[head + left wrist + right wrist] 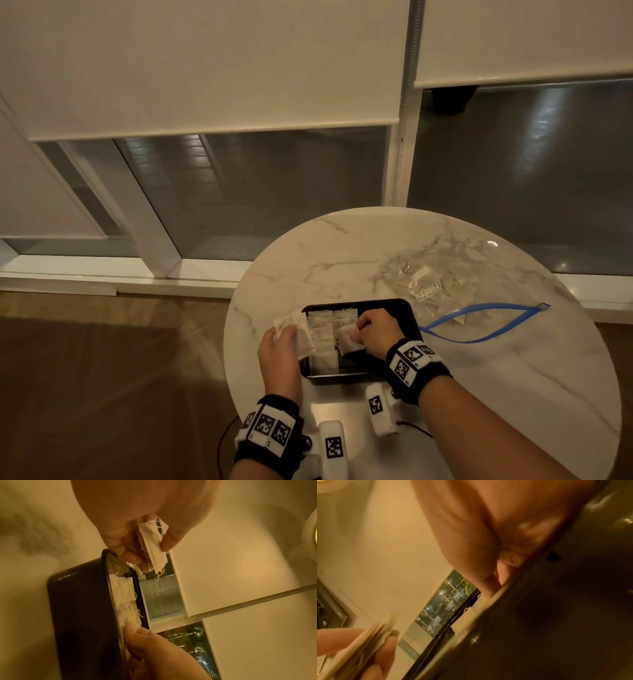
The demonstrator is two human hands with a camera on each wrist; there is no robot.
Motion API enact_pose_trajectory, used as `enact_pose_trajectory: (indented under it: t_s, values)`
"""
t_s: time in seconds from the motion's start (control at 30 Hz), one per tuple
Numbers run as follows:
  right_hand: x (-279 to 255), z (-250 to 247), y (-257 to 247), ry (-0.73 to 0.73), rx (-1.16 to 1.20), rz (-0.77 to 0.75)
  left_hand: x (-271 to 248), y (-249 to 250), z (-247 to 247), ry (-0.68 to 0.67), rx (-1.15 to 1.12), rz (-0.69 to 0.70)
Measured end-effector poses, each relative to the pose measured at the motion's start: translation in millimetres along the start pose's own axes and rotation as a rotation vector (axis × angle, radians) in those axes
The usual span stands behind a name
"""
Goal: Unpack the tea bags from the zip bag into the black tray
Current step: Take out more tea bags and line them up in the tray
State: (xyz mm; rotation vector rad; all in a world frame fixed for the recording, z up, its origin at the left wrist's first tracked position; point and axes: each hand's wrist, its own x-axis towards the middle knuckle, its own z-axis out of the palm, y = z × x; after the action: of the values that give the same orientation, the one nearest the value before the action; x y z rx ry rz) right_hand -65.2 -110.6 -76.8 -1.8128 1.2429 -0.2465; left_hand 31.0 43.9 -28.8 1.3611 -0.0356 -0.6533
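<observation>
On the round marble desk [479, 377] a black tray [409, 317] sits near the front edge, with tea bags [323, 337] laid in rows along its left half. The left hand [279, 353] hovers at the tray's left rim and grasps a small stack of tea bags [298, 330] between thumb and fingers; the left wrist view shows that stack [153, 546] pinched edge-on, thumb on one side and fingers on the other, just above the tray's corner [106, 557]. The right hand [373, 330] is over the middle of the tray, fingers curled round a single tea bag [347, 341] that lies tilted over the rows below it. The right wrist view is blurred and shows little beyond the palm against the dark tray. The clear zip bag [455, 284] lies behind and to the right of the tray, apart from both hands, with its blue zip strip [486, 320] gaping open and a few pale tea bags showing inside it. Both wrists wear black bands [416, 368] with square coded markers.
</observation>
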Motion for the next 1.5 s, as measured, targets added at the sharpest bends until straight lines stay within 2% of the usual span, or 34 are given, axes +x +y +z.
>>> enact_pose_trajectory:
  t_s: [0.17, 0.47, 1.2, 1.4, 1.5]
  values:
    - [5, 8, 1, 0.040, -0.065, 0.046, -1, 7, 2, -0.039, 0.015, 0.032]
    - [11, 15, 2, 0.089, 0.015, 0.126, 3, 4, 1, -0.037, 0.044, 0.006]
    - [12, 7, 4, 0.098, 0.138, 0.126, 5, 2, 2, -0.068, 0.046, 0.032]
    - [-2, -12, -2, 0.176, 0.325, 0.096, 4, 2, 8, -0.092, 0.028, 0.040]
    - [-23, -23, -12, 0.137, 0.485, 0.024, 0, -1, 15, -0.127, 0.018, 0.027]
